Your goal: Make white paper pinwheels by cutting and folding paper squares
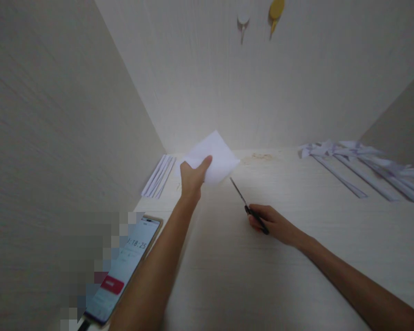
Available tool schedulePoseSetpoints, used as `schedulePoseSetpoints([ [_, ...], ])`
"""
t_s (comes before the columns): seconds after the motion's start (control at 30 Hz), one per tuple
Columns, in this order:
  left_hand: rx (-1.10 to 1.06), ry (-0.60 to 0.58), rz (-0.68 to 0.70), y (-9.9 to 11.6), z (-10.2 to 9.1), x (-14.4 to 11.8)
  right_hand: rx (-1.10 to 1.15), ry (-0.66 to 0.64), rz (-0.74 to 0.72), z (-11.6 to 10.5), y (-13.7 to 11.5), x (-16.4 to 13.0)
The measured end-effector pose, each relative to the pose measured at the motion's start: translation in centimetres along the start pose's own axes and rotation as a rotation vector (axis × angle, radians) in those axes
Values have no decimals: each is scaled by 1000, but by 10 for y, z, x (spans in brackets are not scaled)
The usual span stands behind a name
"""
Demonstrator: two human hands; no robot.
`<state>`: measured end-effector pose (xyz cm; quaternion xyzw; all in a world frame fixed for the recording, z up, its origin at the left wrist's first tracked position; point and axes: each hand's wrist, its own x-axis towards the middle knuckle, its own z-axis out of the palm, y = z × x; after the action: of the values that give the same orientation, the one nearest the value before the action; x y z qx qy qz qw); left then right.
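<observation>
The left hand [192, 178] pinches smooth, angular white paper [223, 158]; the right hand [267, 219] grasps slim, black-handled metal scissors [247, 209].

Paper [221, 158] is shown plain white | scissors [246, 209] seen black-handled, grey-bladed | table [221, 257] faintly streaked in off-white | strips [158, 177] at far left corner seen white

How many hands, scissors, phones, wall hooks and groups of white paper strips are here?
Hands: 2 (left hand, right hand)
Scissors: 1
Phone: 1
Wall hooks: 2 (white hook, yellow hook)
Paper strip groups: 2 (left group, right group)
Total: 8
</observation>
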<state>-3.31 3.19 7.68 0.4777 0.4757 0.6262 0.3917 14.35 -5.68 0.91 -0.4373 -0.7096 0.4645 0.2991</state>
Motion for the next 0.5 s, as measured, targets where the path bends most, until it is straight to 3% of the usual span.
schedulePoseSetpoints([
  [0.13, 116, -7, -22, -1, 10, -12, -12, 27, 0, 0, 1, 0],
  [0.3, 109, -111, 35, -5, 13, -15, 44, 72, 4, 1, 2, 1],
  [0.5, 113, -141, -69, -5, 11, -15, 79, 125, 25, 1, 1, 2],
])
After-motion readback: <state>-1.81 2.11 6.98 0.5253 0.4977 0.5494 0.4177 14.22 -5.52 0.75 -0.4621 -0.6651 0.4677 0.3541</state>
